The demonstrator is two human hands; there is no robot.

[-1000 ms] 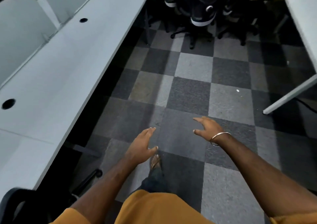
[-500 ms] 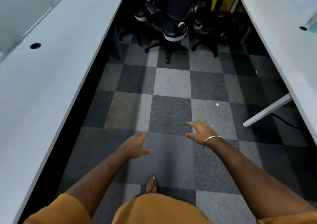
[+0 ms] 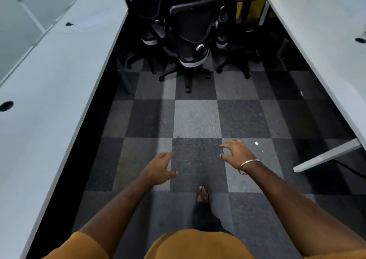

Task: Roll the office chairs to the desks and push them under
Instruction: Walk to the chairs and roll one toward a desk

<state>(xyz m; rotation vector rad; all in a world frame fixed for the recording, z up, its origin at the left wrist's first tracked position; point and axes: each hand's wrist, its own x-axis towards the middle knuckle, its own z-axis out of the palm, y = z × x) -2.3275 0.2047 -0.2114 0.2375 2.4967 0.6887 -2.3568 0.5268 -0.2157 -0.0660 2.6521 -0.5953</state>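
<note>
Office chairs (image 3: 193, 38), black, cluster at the far end of a checkered carpet (image 3: 196, 118) aisle between two white desks (image 3: 49, 92). Both arms reach forward: the left hand (image 3: 158, 170) and right hand (image 3: 236, 153) hold nothing, fingers loosely spread, well short of the chairs.

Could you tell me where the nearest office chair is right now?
In the head view, the nearest chair stands ahead in the aisle, between the left desk and the right desk.
</note>
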